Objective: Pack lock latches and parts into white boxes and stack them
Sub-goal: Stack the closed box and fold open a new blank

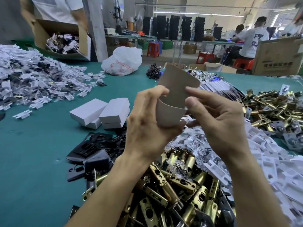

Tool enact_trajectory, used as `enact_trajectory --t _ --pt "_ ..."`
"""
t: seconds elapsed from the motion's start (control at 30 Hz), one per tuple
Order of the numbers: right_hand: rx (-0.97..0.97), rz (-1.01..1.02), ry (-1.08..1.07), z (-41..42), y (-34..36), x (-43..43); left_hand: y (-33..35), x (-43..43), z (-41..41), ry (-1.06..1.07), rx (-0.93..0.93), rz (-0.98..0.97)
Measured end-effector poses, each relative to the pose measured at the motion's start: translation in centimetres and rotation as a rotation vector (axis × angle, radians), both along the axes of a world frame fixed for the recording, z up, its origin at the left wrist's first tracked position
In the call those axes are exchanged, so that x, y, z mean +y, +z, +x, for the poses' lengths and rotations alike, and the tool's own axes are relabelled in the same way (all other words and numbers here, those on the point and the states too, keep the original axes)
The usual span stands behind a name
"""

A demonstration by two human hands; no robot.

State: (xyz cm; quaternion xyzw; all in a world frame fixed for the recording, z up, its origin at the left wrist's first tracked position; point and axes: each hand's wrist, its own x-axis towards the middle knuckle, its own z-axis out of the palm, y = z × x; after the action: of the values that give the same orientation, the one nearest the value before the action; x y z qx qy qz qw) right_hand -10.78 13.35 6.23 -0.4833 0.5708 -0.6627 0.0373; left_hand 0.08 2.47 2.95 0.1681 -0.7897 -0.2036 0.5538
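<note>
Fingers [161, 91] are curled round a bent cardboard sheet [177, 89], pinched between left hand [147, 123] and right hand [218, 123] and held above the brass latches [172, 185]; white boxes [113, 110] are stacked beyond on the green table [32, 153].

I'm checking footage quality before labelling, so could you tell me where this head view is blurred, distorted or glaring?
Head view: the wide-angle lens bows the green table and far benches; the brown carton at top left is motion-blurred, while the left hand, right hand and the card they hold are sharp; light is soft, overhead, glinting on the brass latches, no hard shadows.
</note>
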Motion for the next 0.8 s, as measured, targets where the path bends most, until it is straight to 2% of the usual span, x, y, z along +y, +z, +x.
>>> enact_trajectory --t 0.1,0.2,0.3,0.4,0.53,0.63,0.8 --pt "0.034 0.193 0.138 -0.5 -0.8 -0.4 -0.3 -0.1 -0.1 -0.011 0.021 0.124" --pt "0.081 0.295 0.18 -0.6 -1.3 -0.8 -0.5 0.1 -0.3 -0.034 0.024 0.132" --pt "0.047 0.241 0.204 -0.3 -1.1 -0.9 -0.2 0.2 -0.3 -0.082 0.043 0.165" --pt "0.05 0.156 0.128 0.0 -0.7 -0.8 0.5 0.6 -0.1 -0.169 0.087 0.214" --pt "0.082 0.071 0.057 -0.2 -0.2 -0.4 0.9 0.8 -0.2 -0.393 0.099 0.418" --pt "0.033 0.093 0.064 -0.8 -0.6 -0.3 0.7 0.2 -0.1 -0.472 0.058 0.574" --pt "-0.057 0.065 0.112 -1.6 -1.0 -0.1 0.7 -0.9 0.4 -0.52 -0.01 0.58"
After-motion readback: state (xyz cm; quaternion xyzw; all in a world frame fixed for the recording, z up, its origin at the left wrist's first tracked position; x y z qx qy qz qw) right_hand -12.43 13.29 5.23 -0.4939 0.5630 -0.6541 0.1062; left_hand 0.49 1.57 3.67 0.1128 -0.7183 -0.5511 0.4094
